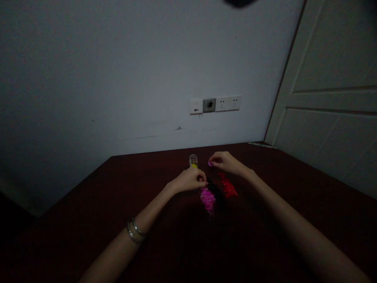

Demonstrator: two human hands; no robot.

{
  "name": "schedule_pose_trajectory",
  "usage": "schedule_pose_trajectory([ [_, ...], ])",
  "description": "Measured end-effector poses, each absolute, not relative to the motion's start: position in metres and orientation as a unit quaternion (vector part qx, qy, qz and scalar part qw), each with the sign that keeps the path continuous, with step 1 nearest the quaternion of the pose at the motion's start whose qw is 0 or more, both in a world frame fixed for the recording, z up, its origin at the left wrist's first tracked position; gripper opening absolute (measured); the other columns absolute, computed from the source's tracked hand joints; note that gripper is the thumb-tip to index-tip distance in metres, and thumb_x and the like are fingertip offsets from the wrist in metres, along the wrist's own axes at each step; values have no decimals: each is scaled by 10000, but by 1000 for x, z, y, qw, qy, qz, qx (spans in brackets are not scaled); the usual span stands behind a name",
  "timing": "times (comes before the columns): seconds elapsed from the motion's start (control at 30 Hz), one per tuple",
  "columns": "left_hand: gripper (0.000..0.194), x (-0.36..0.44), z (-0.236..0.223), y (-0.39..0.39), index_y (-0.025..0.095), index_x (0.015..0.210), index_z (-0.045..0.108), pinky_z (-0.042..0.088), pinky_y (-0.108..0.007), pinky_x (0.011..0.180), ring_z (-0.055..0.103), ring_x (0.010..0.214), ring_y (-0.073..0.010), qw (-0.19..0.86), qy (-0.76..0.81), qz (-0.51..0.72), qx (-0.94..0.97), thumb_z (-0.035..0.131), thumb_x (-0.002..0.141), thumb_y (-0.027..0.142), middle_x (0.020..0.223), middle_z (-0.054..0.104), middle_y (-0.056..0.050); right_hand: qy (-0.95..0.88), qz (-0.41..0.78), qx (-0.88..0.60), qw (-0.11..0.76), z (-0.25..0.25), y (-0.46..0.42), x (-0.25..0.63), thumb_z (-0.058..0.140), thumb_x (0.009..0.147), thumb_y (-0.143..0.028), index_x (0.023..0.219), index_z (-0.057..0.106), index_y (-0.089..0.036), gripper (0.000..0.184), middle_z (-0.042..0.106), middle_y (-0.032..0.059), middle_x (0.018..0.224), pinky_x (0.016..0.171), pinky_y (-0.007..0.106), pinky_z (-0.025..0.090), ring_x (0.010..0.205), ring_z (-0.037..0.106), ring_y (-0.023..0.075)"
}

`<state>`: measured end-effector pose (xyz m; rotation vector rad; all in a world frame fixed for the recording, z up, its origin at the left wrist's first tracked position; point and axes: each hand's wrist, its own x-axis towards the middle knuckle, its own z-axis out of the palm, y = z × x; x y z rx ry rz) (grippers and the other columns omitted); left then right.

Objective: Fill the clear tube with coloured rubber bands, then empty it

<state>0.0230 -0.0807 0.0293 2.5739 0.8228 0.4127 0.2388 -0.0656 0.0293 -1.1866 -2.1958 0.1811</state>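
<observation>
My left hand (192, 179) is closed in a pinch at the top end of a pile of pink rubber bands (208, 199); whatever its fingertips hold is too small and dark to make out. Just behind this hand stands a clear glass jar (193, 158) with something yellow inside, its lower part hidden. Farther right, my right hand (225, 162) pinches a small pinkish-purple piece (210, 163) just above the table. Between the hands lie a dark pile (216, 190), hard to see, and a pile of red rubber bands (228, 186).
The dark red-brown table (141, 177) meets a white wall (118, 78) that carries sockets and a switch (209, 105). A pale panelled door (330, 98) rises on the right. A thin strip (261, 145) lies at the back right edge. The light is dim.
</observation>
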Motion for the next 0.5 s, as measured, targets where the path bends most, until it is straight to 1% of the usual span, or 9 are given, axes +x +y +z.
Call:
schedule_pose_trajectory([
  [0.07, 185, 19, 19, -88, 160, 832, 658, 354, -210, 575, 524, 650, -111, 191, 279, 113, 934, 566, 738, 290, 758, 618, -24, -827, 77, -451, 326, 15, -69, 241, 526, 742, -152, 861, 669, -138, 186, 655, 67, 826, 673, 274, 450, 722, 583, 151],
  [0.13, 214, 16, 12, -94, 177, 895, 646, 363, -215, 592, 537, 706, -125, 178, 274, 98, 940, 579, 734, 300, 839, 615, -31, -821, 84, -455, 335, 4, -72, 243, 514, 742, -143, 858, 669, -140, 193, 659, 68, 828, 683, 277, 449, 733, 586, 153],
  [0.3, 366, 17, 1, -108, 241, 1013, 601, 391, -242, 667, 533, 888, -176, 158, 273, 88, 945, 621, 694, 422, 1018, 557, -30, -814, 93, -469, 331, -11, -77, 247, 508, 736, -144, 867, 671, -143, 210, 661, 61, 809, 673, 275, 448, 722, 590, 156],
  [0.43, 485, 20, -8, -113, 265, 1090, 568, 401, -267, 706, 508, 967, -207, 149, 284, 83, 943, 637, 661, 480, 1055, 521, -37, -816, 91, -468, 326, -13, -77, 249, 501, 732, -132, 879, 672, -142, 225, 663, 65, 841, 694, 277, 443, 748, 594, 162],
  [0.5, 484, 21, -11, -113, 259, 1086, 572, 402, -269, 698, 510, 960, -212, 149, 284, 82, 943, 623, 669, 499, 1041, 524, -44, -817, 88, -471, 321, -13, -76, 250, 501, 734, -134, 883, 671, -139, 226, 664, 70, 849, 696, 278, 441, 754, 595, 166],
])
